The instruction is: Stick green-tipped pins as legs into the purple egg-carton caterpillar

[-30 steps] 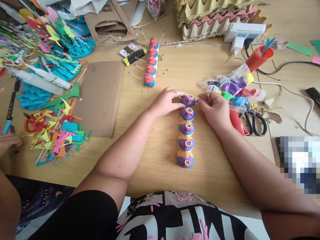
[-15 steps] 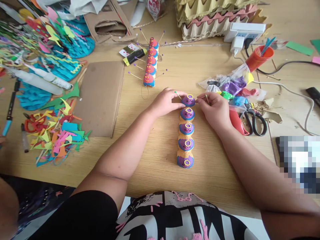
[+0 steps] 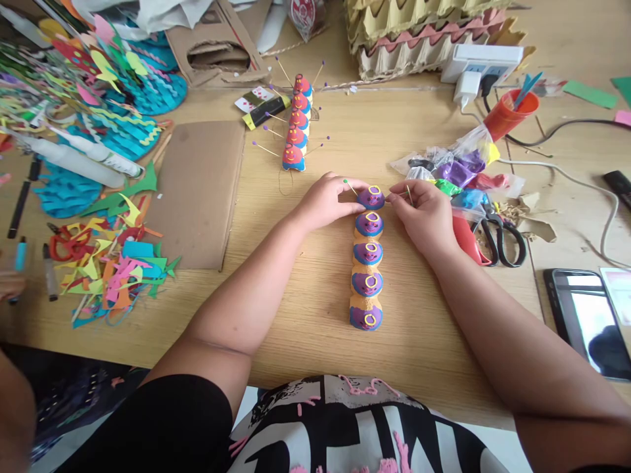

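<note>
A row of egg-carton bumps point(image 3: 367, 253), painted purple and blue with orange between, lies on the table as a caterpillar. Each bump has a small drawn face and a yellow ring. My left hand point(image 3: 325, 200) has its thumb and fingers closed around the left side of the far bump. A green-tipped stick point(image 3: 351, 188) sticks out of that bump by these fingers. On the other side, my right hand point(image 3: 422, 213) pinches a thin stick point(image 3: 409, 193) close to the bump's right edge. Whether its near end touches the bump I cannot make out.
A finished-looking red and blue caterpillar point(image 3: 294, 135) with purple-tipped sticks stands farther back. Cardboard point(image 3: 200, 197) and paper scraps point(image 3: 118, 269) lie left; clay bags point(image 3: 461, 171), scissors point(image 3: 500, 240) and a phone point(image 3: 584, 322) lie right. Another person's hand point(image 3: 10, 286) is at the left edge.
Both my hands stay almost where they were at the far bump. At the left edge, another person's hand has come further into view beside a blue-ended marker.
</note>
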The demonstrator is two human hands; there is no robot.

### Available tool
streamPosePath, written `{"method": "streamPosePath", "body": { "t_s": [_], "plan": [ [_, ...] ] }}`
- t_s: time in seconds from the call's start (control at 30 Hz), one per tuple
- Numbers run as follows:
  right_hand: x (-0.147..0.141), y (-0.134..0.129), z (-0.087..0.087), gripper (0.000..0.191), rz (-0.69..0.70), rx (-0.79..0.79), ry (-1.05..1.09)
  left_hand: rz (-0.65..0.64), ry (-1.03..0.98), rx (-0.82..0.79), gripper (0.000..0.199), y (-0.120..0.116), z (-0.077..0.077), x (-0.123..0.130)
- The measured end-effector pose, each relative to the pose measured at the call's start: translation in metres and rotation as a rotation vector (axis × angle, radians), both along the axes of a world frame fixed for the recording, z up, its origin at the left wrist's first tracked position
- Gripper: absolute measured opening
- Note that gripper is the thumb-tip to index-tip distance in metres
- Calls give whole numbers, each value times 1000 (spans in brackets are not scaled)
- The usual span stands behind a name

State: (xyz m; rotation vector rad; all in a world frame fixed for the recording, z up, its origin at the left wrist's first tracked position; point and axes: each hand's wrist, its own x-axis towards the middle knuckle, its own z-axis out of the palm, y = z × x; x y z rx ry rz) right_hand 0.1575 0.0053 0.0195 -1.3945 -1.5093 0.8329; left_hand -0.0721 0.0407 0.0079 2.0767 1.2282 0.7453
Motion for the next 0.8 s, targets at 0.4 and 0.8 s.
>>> {"method": "streamPosePath", "body": {
  "t_s": [0.4,0.8],
  "plan": [
    [3,2,-5,11,19,28,-36,10,3,-1,44,0,1,0],
    [2,4,-8,8,26,22,85,14,40,8,45,-2,5,1]
  ]
}}
